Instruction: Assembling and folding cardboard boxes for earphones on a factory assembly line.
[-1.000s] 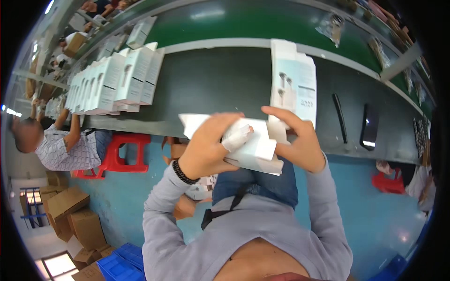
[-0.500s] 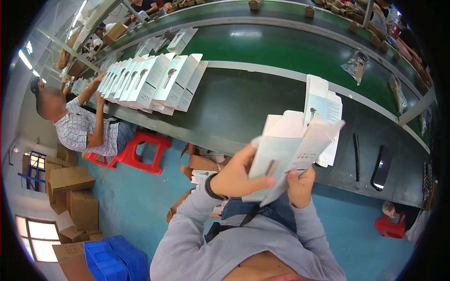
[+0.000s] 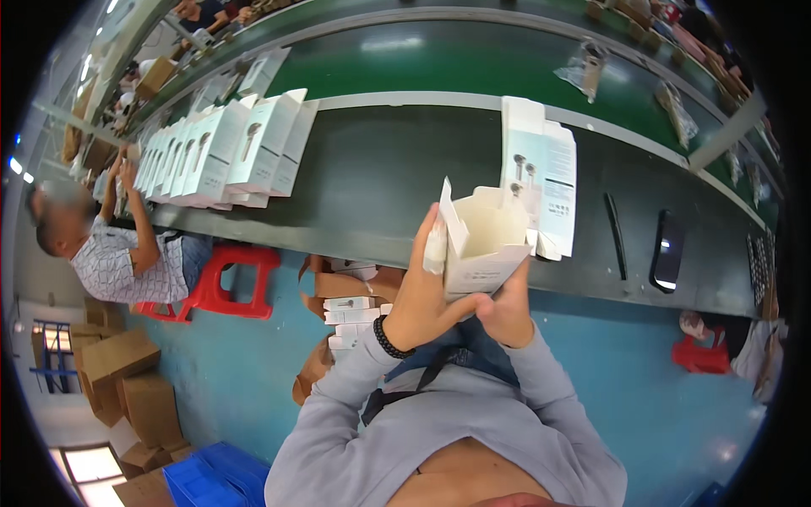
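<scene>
Between my two hands, over the table's front edge, is a white carton [image 3: 483, 269] opened into a square tube, its open end and flaps facing up. My left hand [image 3: 425, 291] grips its left side, with a pale wrap on one finger. My right hand [image 3: 508, 308] holds the lower right side, the two thumbs close together at the front. Just behind lie flat printed cartons [image 3: 557, 182], stacked on the dark table [image 3: 380, 177]. The carton hides part of that stack.
Left on the table stands a row of erected cartons [image 3: 253, 152], with a seated co-worker [image 3: 127, 245] beside it. To the right lie a black pen-like stick [image 3: 615, 237] and a phone [image 3: 667, 252]. Behind runs a green conveyor [image 3: 439, 63] carrying bagged parts [image 3: 591, 69]. Packed cartons [image 3: 351, 311] sit below.
The flattened carton in my hands has been opened into a tube and turned with its open end up. The view has shifted somewhat to the right.
</scene>
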`<state>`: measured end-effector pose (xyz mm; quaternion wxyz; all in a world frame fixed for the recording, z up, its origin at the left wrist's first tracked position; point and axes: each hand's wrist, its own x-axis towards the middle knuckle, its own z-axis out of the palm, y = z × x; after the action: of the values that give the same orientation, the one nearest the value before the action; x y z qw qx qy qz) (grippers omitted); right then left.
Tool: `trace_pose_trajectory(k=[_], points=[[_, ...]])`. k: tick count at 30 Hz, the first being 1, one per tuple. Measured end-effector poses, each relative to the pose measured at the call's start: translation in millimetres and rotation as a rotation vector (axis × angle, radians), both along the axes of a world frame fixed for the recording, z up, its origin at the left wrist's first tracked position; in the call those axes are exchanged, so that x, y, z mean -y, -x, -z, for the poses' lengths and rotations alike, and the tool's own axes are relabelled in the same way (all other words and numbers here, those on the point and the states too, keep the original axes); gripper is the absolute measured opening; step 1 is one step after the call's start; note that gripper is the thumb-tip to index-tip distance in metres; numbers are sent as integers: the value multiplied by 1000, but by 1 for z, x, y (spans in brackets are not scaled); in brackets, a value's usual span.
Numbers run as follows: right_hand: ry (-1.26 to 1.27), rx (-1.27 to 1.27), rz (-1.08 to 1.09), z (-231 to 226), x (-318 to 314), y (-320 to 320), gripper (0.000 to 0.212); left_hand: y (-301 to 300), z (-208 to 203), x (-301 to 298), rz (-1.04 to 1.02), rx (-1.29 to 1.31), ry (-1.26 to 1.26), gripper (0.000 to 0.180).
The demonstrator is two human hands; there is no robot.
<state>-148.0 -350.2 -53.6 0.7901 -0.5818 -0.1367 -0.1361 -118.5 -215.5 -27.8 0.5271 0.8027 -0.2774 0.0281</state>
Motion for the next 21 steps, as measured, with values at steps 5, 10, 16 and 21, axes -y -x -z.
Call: trace_pose_trajectory(k=[5, 10, 16, 21], points=[[-63, -84, 33, 14, 0, 2, 90, 5, -2, -8, 84, 420, -163, 69], [92, 1, 111, 17, 4, 6, 84, -4, -18, -7, 252, 288, -47, 56], [282, 224, 146, -11, 9, -3, 65, 2, -9, 0, 196, 182, 52, 43], [8, 139, 278, -7, -10, -1, 38, 7, 5, 23, 2, 212, 534, 49]])
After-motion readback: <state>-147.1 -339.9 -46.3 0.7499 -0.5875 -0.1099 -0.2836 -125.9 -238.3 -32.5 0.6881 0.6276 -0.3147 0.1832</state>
